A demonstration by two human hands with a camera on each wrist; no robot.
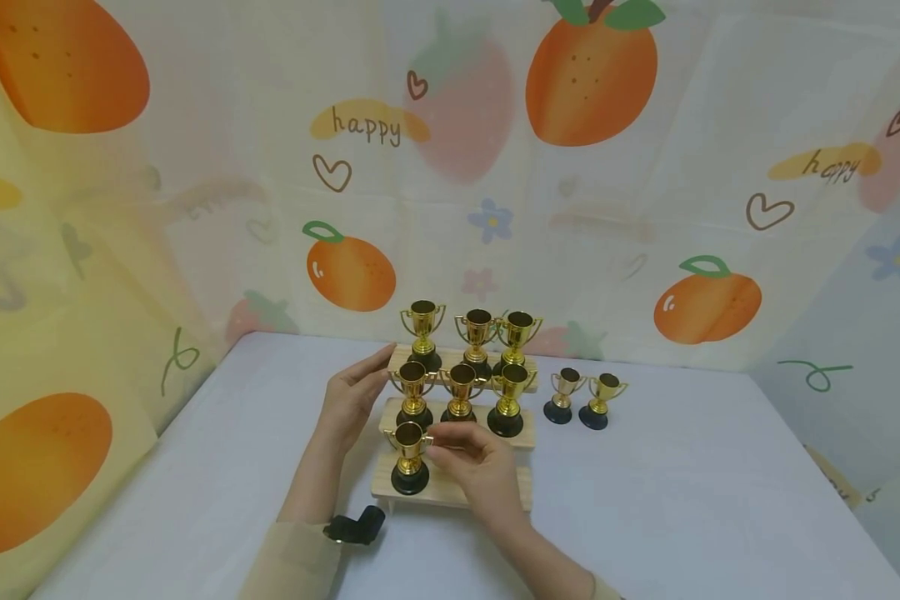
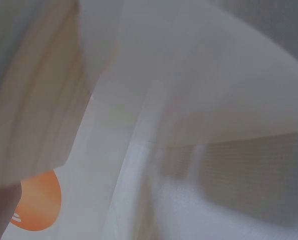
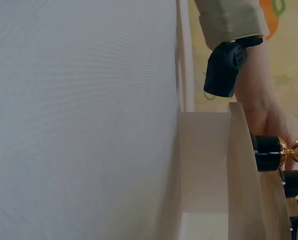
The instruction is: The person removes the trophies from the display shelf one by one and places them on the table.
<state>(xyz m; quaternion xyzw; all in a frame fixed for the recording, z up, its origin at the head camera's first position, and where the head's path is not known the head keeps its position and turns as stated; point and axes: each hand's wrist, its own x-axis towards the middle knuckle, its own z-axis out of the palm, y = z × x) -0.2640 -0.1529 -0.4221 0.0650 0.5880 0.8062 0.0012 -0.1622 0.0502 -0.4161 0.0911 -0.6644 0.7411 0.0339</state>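
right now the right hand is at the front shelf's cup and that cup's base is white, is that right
Not quite: the cup's base is black, as the head view shows. The right hand is indeed at that cup on the front shelf.

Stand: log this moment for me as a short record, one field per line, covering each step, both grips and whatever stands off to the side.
Stand: wooden, three steps
Top step: three trophies
Middle step: three trophies
Bottom step: one trophy, toward the left end
Left grip: at the top step's left end
Right grip: at the bottom trophy's handle, seemingly pinching it
Table: two upright trophies right of the stand
Backdrop: fruit-print cloth
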